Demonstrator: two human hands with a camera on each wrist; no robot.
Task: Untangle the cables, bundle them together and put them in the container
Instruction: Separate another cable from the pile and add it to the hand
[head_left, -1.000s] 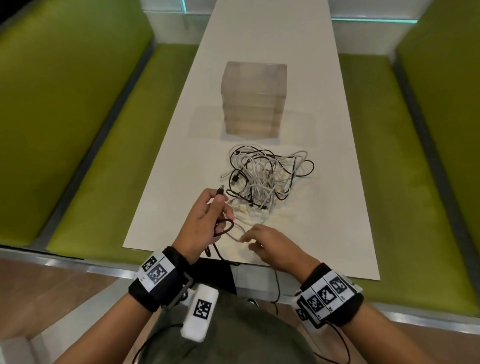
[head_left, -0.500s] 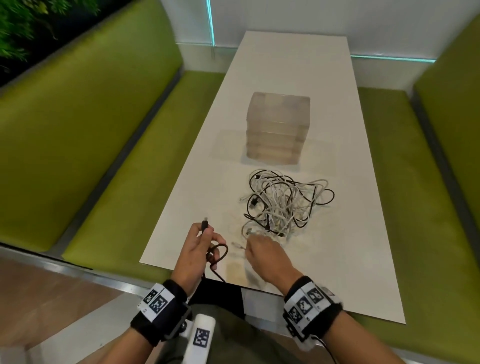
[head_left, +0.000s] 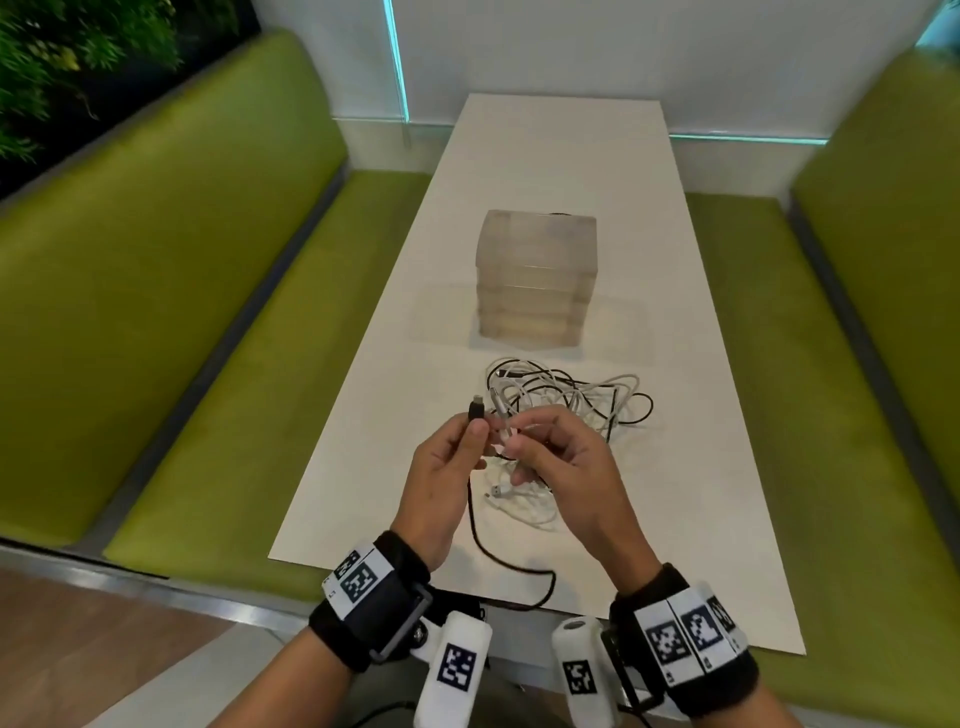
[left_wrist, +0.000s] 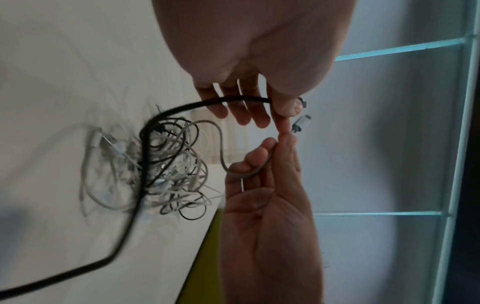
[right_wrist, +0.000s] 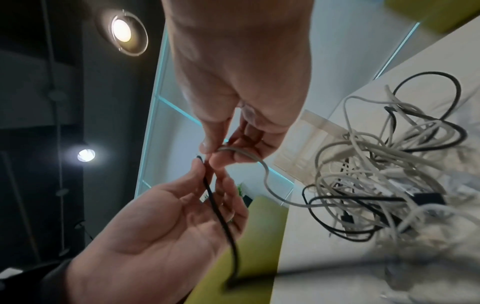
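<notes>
A tangle of white and black cables (head_left: 571, 400) lies on the white table (head_left: 675, 519), just before a translucent box container (head_left: 537, 275). My left hand (head_left: 475, 434) pinches a black cable (head_left: 470, 509) just below its plug, which points up. That cable hangs down and loops at the table's near edge. My right hand (head_left: 511, 441) pinches a grey-white cable end (head_left: 500, 410) right beside it, plug up. In the left wrist view the black cable (left_wrist: 233, 99) and grey plug (left_wrist: 301, 122) show between the fingers. The right wrist view shows the grey cable (right_wrist: 265, 170) leading into the tangle (right_wrist: 384, 174).
Green bench seats (head_left: 234, 389) run along both long sides of the narrow table. A loose white cable with a USB plug (head_left: 498, 491) lies under my hands. A white wall stands behind the table's far end.
Both hands have lifted off the table and come together. The right hand has picked up a grey-white cable end. The left hand still holds the black cable, now raised.
</notes>
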